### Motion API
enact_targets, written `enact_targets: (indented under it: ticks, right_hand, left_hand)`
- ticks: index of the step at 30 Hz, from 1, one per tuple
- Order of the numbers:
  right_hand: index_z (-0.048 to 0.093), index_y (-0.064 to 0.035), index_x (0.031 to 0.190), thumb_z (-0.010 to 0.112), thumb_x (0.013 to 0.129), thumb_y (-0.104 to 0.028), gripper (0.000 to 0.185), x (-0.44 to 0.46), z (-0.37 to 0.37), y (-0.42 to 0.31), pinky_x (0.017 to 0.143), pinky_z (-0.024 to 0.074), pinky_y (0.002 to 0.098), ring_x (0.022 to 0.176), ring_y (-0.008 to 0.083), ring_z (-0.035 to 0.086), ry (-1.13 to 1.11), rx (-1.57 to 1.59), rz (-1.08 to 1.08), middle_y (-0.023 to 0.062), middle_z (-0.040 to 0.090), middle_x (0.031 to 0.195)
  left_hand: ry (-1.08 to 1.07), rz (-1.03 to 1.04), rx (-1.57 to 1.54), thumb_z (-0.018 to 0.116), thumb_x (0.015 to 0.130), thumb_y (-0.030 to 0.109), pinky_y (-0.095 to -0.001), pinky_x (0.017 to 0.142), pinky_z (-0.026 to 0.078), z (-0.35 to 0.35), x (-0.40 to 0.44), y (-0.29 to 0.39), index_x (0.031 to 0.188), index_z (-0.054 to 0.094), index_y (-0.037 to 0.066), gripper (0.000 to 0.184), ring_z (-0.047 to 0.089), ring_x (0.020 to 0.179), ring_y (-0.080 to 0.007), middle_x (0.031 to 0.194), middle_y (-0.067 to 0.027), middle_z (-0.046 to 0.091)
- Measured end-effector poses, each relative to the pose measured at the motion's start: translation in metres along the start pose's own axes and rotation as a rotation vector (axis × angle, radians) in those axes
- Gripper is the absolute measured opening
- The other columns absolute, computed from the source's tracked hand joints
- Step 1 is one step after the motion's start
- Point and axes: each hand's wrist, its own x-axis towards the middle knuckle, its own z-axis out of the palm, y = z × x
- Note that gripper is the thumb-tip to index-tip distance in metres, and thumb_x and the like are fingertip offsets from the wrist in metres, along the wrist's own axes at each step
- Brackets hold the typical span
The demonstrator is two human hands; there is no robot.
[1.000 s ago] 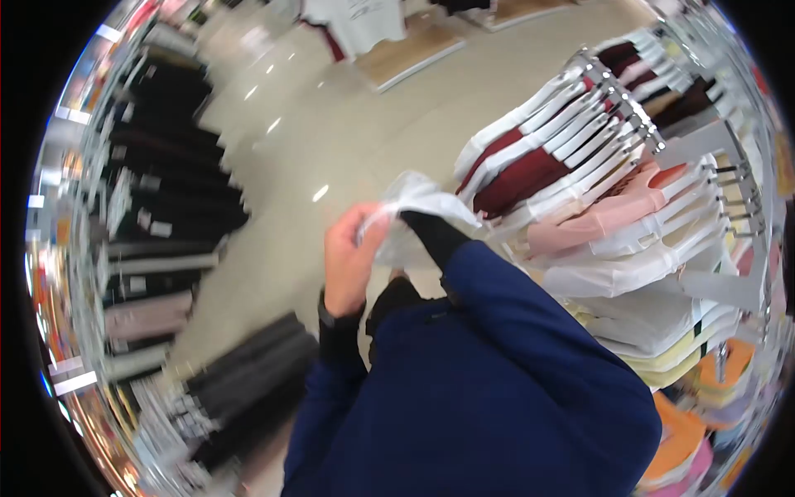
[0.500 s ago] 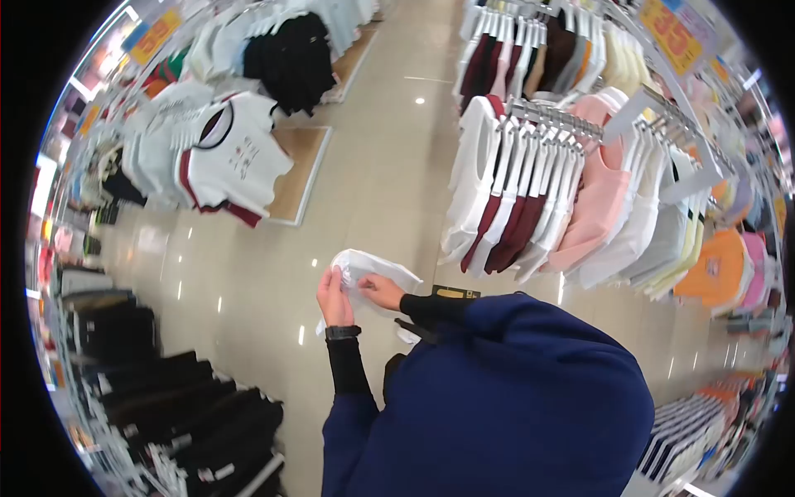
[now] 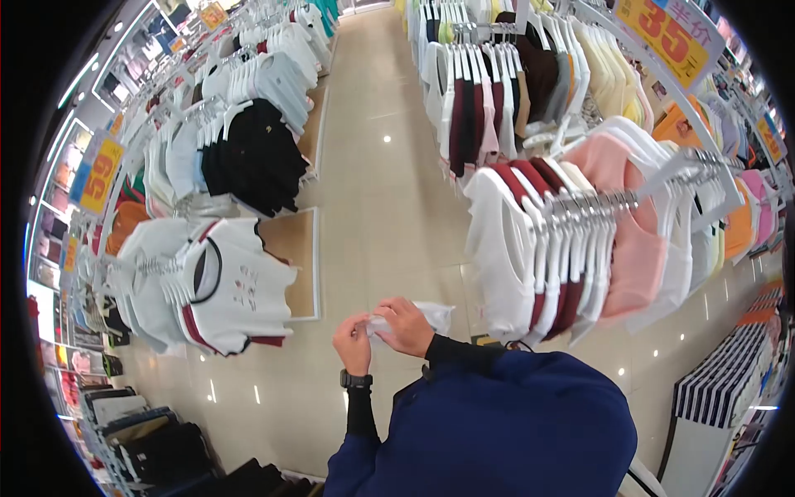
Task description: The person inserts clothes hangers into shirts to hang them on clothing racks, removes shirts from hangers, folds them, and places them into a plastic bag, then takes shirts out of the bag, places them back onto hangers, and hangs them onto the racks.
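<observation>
My left hand (image 3: 354, 342), with a dark watch on its wrist, pinches the edge of a thin white cloth-like piece (image 3: 435, 315). My right hand (image 3: 406, 330) is closed on the same piece just to the right, its fingertips close to those of my left hand. The white piece lies mostly behind my right hand, and a loose end sticks out past it on the right. Whether it is a garment or a plastic bag I cannot tell. Both hands are in front of my body, above the tiled floor.
To the right, a rack (image 3: 592, 201) holds white, maroon and pink tops on hangers. White T-shirts (image 3: 240, 282) and black tops (image 3: 252, 153) hang at the left. Dark folded clothes (image 3: 170, 451) are at lower left. A tiled aisle (image 3: 373, 190) runs ahead between the racks.
My view has tilted up and shows more of the aisle. My right hand has come closer to my left, and the white piece now appears bunched, with less of it showing.
</observation>
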Motion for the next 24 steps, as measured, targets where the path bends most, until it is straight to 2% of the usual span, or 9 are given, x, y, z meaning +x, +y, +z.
enact_targets:
  ticks: [2,3,6,9,12,18,19,22,24]
  right_hand:
    - [0.058,-0.0090,0.098,0.071,0.073,-0.009,0.029,0.040,0.008,0.018,0.073,0.0507,0.0390,0.096,0.0282,0.060,0.011,-0.105,-0.020,0.0088,0.061,0.097]
    - [0.058,-0.0090,0.098,0.071,0.073,-0.009,0.028,0.054,0.016,0.036,0.073,0.0508,0.0392,0.094,0.0288,0.060,-0.045,-0.070,0.004,0.0089,0.061,0.096]
    - [0.059,-0.0090,0.099,0.067,0.075,-0.008,0.025,0.084,0.042,0.077,0.071,0.0510,0.0401,0.089,0.0304,0.062,-0.178,0.036,0.100,0.0097,0.063,0.092]
    - [0.060,-0.0092,0.099,0.063,0.079,-0.008,0.020,0.127,0.060,0.095,0.070,0.0512,0.0420,0.083,0.0321,0.064,-0.178,0.085,0.200,0.0113,0.064,0.087]
    - [0.061,-0.0097,0.100,0.062,0.079,-0.009,0.020,0.168,0.080,0.126,0.069,0.0514,0.0437,0.080,0.0336,0.065,-0.153,0.083,0.281,0.0127,0.066,0.086]
    - [0.060,-0.0108,0.096,0.063,0.078,-0.012,0.018,0.265,0.143,0.217,0.066,0.0505,0.0451,0.076,0.0359,0.064,-0.172,0.058,0.349,0.0147,0.064,0.075]
    - [0.058,-0.0103,0.092,0.063,0.078,-0.014,0.015,0.285,0.150,0.231,0.064,0.0493,0.0459,0.074,0.0370,0.063,-0.174,0.059,0.366,0.0152,0.063,0.073]
    - [0.054,-0.0077,0.081,0.064,0.076,-0.016,0.014,0.340,0.166,0.266,0.057,0.0440,0.0438,0.065,0.0369,0.057,-0.127,0.071,0.481,0.0150,0.059,0.068]
    - [0.051,-0.0061,0.074,0.065,0.075,-0.018,0.018,0.375,0.171,0.299,0.055,0.0411,0.0437,0.062,0.0375,0.055,-0.061,0.066,0.538,0.0154,0.056,0.065]
  left_hand:
    - [-0.032,0.111,0.002,0.058,0.085,-0.004,-0.0300,0.063,0.050,-0.002,0.036,0.011,0.083,0.069,0.003,0.013,0.064,0.071,-0.0187,0.091,-0.0097,0.070]
    - [-0.096,0.169,0.024,0.057,0.085,-0.004,-0.0335,0.067,0.051,-0.005,0.054,0.015,0.080,0.069,0.003,0.014,0.065,0.078,-0.0234,0.094,-0.0107,0.068]
    - [0.030,0.364,0.243,0.059,0.083,-0.004,-0.0373,0.072,0.049,-0.007,0.112,0.011,0.086,0.066,0.003,0.011,0.062,0.083,-0.0284,0.093,-0.0123,0.063]
    - [0.063,0.266,0.241,0.062,0.080,-0.002,-0.0387,0.073,0.047,0.001,0.172,-0.001,0.093,0.061,0.002,0.013,0.057,0.083,-0.0315,0.088,-0.0139,0.056]
    - [0.080,0.360,0.309,0.067,0.079,0.003,-0.0368,0.063,0.042,0.011,0.236,-0.030,0.091,0.055,0.002,0.017,0.050,0.070,-0.0261,0.079,-0.0108,0.051]
    - [0.033,0.259,0.421,0.065,0.075,0.003,-0.0373,0.057,0.041,0.016,0.377,-0.081,0.076,0.054,0.005,0.012,0.053,0.062,-0.0286,0.065,-0.0087,0.050]
    - [0.009,0.208,0.413,0.069,0.073,0.007,-0.0359,0.052,0.039,0.017,0.405,-0.090,0.070,0.053,0.005,0.017,0.050,0.054,-0.0235,0.057,-0.0076,0.047]
    - [-0.323,0.183,0.240,0.074,0.074,0.013,-0.0330,0.052,0.038,0.022,0.482,-0.098,0.070,0.052,0.005,0.023,0.049,0.053,-0.0170,0.057,-0.0058,0.047]
    - [-0.506,0.112,-0.016,0.075,0.075,0.012,-0.0273,0.053,0.040,0.031,0.532,-0.088,0.075,0.055,0.005,0.022,0.048,0.055,-0.0107,0.058,-0.0032,0.048]
